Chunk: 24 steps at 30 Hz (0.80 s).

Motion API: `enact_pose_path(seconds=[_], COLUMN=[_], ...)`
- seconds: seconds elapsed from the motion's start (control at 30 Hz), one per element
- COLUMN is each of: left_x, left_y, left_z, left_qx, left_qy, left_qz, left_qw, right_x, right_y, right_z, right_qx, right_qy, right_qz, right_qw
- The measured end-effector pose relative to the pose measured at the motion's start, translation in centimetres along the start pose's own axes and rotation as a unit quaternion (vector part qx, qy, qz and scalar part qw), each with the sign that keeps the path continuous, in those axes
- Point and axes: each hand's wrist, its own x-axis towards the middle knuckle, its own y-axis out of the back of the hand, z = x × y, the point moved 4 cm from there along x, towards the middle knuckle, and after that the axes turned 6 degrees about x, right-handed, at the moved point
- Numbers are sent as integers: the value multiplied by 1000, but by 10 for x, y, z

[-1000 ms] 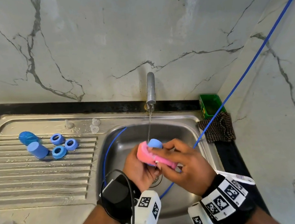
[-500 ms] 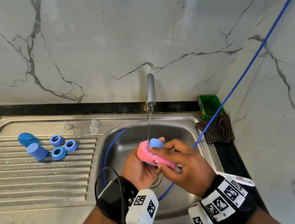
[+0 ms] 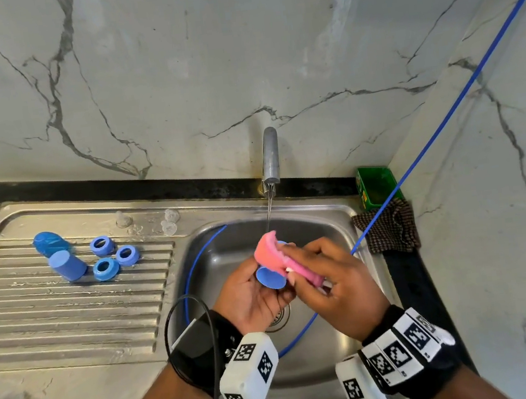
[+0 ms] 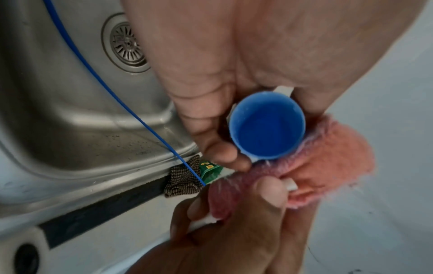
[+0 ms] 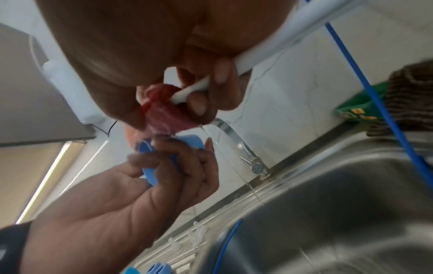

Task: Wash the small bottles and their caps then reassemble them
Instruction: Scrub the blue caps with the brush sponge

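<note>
Bottle (image 4: 267, 128), wet and pinched in left fingers (image 4: 211, 129) while right fingers (image 4: 271, 192) grip the brush (image 3: 275, 257), could slip into the sink (image 3: 227, 246).

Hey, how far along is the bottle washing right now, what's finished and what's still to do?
Set on the steel draining board: three blue ring caps, a blue cylindrical cup and a blue bottle lying down; whether they are washed is unclear. In hand: the left hand holds a blue cup-shaped cap under the running tap while the right hand scrubs it with a pink brush. Left: reassembly; nothing is joined.
</note>
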Motion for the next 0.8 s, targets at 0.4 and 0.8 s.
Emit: enact_pose_path(seconds=[0.4,0.8], left_x=[0,4], left_y=[-3,7], left_z=[2,-3], left_qx=[2,0], left_qy=[18,-3], left_qz=[-40,6], left_qw=[999,1000], right_x=[9,4], right_y=[6,-10], right_z=[12,-1], right_qx=[-29,-76], right_qy=[-60,-18], right_qz=[64,-4], right_qw=[996,997])
